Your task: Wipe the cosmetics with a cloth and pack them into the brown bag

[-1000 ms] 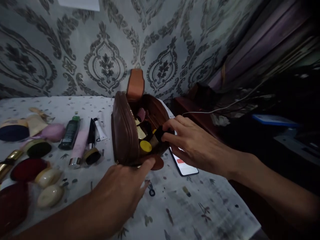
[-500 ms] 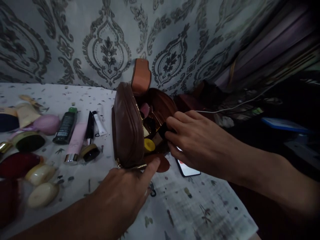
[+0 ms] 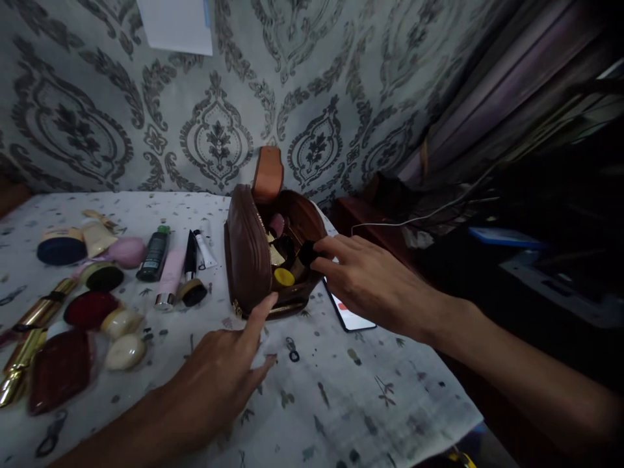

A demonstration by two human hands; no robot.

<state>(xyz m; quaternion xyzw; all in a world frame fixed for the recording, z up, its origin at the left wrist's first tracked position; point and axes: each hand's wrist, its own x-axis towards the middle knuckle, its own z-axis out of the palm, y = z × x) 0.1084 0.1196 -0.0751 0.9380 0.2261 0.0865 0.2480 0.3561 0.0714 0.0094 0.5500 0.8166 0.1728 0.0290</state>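
A brown cosmetic bag [image 3: 249, 253] stands unzipped, its tan strap [image 3: 268, 174] sticking up at the back. Inside it I see a yellow round lid [image 3: 283, 277], a pink item [image 3: 277, 225] and other items too dark to name. At the bag's right side, my right hand [image 3: 358, 273] is closed on a black-capped item [image 3: 307, 252], whose lower part is lost in the dark interior. My left hand [image 3: 227, 361] holds nothing, fingers apart, its extended index finger at the bag's front zipped edge.
Left of the bag lie a green-capped bottle [image 3: 153, 253], a pink tube [image 3: 170, 278], a small white tube [image 3: 205, 249], a pink sponge [image 3: 127, 251], a dark red pouch [image 3: 62, 367] and gold tubes [image 3: 22, 367]. A lit phone [image 3: 355, 318] is under my right hand. The table edge [image 3: 451, 442] drops off at right.
The view has shifted, showing more of the table's left. My left hand has let go of a round brown flap at the bag's front, now out of sight. My right hand keeps its grip.
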